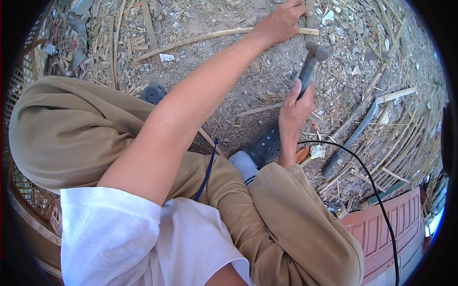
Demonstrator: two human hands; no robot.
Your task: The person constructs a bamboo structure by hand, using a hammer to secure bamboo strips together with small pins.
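My right hand (295,107) grips a hammer (309,66) by its dark handle, thumb laid along it. The hammer's worn metal head points up and away from me, above the ground. My left arm reaches far forward, and my left hand (280,23) is closed low over a long, slightly curved bamboo strip (205,37). Its fingertips are bent together beside a second, upright-lying strip (310,14); what they pinch, if anything, is too small to tell. The end of the curved strip sticks out to the right of my left hand, just beyond the hammer head.
A long-bladed knife (355,133) lies on the stony ground to the right, near many loose bamboo strips (398,148). A black cable (365,164) runs down the right side past a reddish-brown panel (389,224). My dark clog (265,145) stands close below the right hand. Woven lattice (31,195) is at left.
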